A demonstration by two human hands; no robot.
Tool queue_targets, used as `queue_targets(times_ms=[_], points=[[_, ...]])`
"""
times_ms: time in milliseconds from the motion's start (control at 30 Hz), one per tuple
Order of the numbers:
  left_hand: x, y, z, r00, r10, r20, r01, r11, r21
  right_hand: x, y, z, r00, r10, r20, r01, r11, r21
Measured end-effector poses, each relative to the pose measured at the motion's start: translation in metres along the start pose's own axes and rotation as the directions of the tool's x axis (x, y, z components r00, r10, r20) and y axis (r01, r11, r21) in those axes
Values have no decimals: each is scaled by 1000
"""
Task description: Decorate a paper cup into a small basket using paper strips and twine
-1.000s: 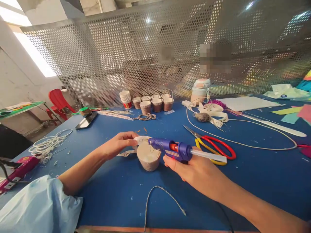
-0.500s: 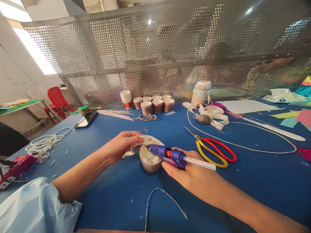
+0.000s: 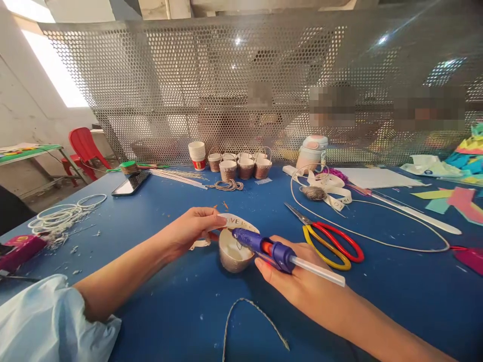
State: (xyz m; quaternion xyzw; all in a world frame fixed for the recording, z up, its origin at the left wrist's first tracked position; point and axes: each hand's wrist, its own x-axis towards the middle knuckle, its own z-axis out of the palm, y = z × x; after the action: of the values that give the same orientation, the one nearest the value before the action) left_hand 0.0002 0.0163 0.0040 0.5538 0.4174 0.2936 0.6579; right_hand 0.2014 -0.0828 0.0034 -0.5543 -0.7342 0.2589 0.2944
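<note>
My left hand [image 3: 199,224] pinches a white ribbon [image 3: 238,221] printed with gold letters, at the far rim of a small twine-wrapped paper cup [image 3: 234,261]. Wrapped around the handle of a blue hot glue gun [image 3: 264,247] is my right hand [image 3: 290,271]. The gun's nozzle points left at the cup's rim, close to the ribbon, and a clear glue stick [image 3: 319,271] sticks out of its back. Whether the nozzle touches the ribbon I cannot tell. A loose piece of twine [image 3: 260,310] lies curved on the table nearer to me.
Scissors [image 3: 328,241] with red and yellow handles lie to the right. Behind stand several finished little buckets [image 3: 228,171], stacked paper cups [image 3: 196,153] and a bottle [image 3: 312,153]. A phone [image 3: 130,184] and coiled white cord [image 3: 64,213] lie left, on the blue table [image 3: 169,306].
The view has shifted slightly. Both hands keep their grips on the ribbon and the glue gun, with the nozzle still at the cup's rim and tilted a bit more.
</note>
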Motion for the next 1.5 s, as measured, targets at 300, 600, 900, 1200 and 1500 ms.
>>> queue_targets(times_ms=[300,600,900,1200,1500], points=[[-3,-6,-4,1000,-18,-17,18,1000,-14,-2,1,2,996,-54,-73,46,993,-106],[-6,-9,0,999,-32,-23,31,998,-54,-1,6,9,992,-47,-115,37,996,-87],[-8,-7,2,998,-43,-48,39,995,-97,0,4,11,994,-30,-109,21,996,-85],[-7,-11,0,998,-44,-39,40,993,-115,9,10,9,1000,12,-9,-11,992,129],[-9,-11,1,997,-48,-52,42,992,-120,12,11,6,970,149,191,-224,852,473]])
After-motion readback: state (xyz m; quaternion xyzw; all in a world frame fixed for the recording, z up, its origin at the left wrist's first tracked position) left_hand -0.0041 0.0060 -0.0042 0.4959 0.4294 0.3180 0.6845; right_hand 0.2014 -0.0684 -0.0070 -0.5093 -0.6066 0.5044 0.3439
